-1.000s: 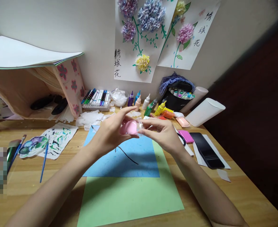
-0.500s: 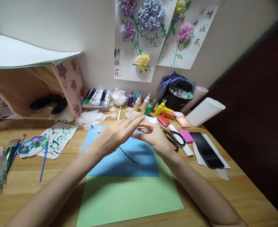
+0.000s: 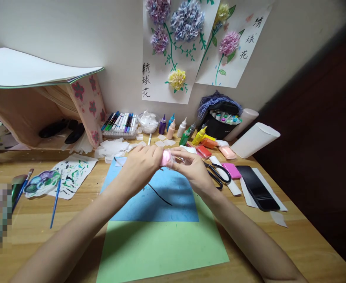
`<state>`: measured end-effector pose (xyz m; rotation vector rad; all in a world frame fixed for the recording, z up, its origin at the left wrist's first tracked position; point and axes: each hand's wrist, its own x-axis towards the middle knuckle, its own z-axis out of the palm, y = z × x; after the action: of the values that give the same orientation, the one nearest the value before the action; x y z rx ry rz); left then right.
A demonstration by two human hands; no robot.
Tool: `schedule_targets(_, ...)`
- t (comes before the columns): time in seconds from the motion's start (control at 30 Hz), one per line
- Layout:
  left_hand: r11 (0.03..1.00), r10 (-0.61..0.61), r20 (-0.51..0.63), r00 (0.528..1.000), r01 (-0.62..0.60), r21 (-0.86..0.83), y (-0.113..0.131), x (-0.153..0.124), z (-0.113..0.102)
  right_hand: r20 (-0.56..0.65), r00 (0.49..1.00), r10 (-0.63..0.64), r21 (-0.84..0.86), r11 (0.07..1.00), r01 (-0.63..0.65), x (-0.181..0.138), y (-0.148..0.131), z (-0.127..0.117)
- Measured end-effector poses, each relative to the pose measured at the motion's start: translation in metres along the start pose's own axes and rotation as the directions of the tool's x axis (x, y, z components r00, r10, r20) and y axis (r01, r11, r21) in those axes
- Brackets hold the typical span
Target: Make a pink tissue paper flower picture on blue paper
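Observation:
My left hand (image 3: 141, 167) and my right hand (image 3: 190, 167) meet above the blue paper sheet (image 3: 152, 200), both closed round a small pink lump of clay in a clear wrapper (image 3: 166, 158). The pink lump shows between the left thumb and the right fingertips. A thin dark curved line (image 3: 159, 194) lies on the blue sheet just below my hands. A green paper sheet (image 3: 161, 247) lies under the blue one, nearer to me.
Black scissors (image 3: 218, 175), clay packets (image 3: 204, 151) and a black phone-like slab (image 3: 257, 186) lie to the right. Paint bottles (image 3: 173, 127), markers (image 3: 119, 122) and white paper scraps (image 3: 112, 147) line the back. Brushes (image 3: 55, 202) and a paint-stained sheet (image 3: 69, 173) lie left.
A second ago the pink lump was held higher between open fingers. My hands then dropped and flattened over it, and now both grip it closed above the blue sheet.

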<state>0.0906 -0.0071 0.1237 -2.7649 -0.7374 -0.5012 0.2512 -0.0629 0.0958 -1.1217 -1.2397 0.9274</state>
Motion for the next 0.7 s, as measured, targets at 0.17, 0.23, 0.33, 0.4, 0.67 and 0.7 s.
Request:
schedule_targets(0.17, 0.996, -0.010, 0.029, 1.000, 0.008, 0.089, 0.012, 0.001, 0.003, -0.096, 0.989, -0.114, -0.023, 0.993, 0.113, -0.001, 0.008, 0.005)
schedule_targets(0.23, 0.999, -0.002, 0.016, 1.000, 0.001, 0.043, 0.013, 0.001, 0.006, -0.131, 0.976, -0.172, -0.087, 0.983, 0.161, -0.002, 0.008, 0.006)
schedule_targets(0.33, 0.992, 0.007, -0.023, 1.000, -0.010, -0.123, 0.011, 0.001, 0.007, -0.185, 0.956, -0.228, -0.114, 0.971, 0.209, -0.003, 0.005, 0.005)
schedule_targets(0.4, 0.969, -0.008, -0.022, 1.000, 0.002, -0.246, 0.009, 0.001, 0.004, -0.216, 0.947, -0.239, -0.062, 0.971, 0.231, -0.003, 0.002, 0.003)
schedule_targets(0.67, 0.898, -0.166, 0.045, 0.985, 0.170, -0.406, -0.012, 0.001, -0.008, -0.407, 0.913, -0.033, 0.141, 0.985, 0.098, 0.015, -0.011, -0.026)
schedule_targets(0.7, 0.889, -0.193, 0.060, 0.979, 0.200, -0.413, -0.018, 0.001, -0.007, -0.437, 0.899, -0.016, 0.169, 0.981, 0.099, 0.019, -0.012, -0.034)
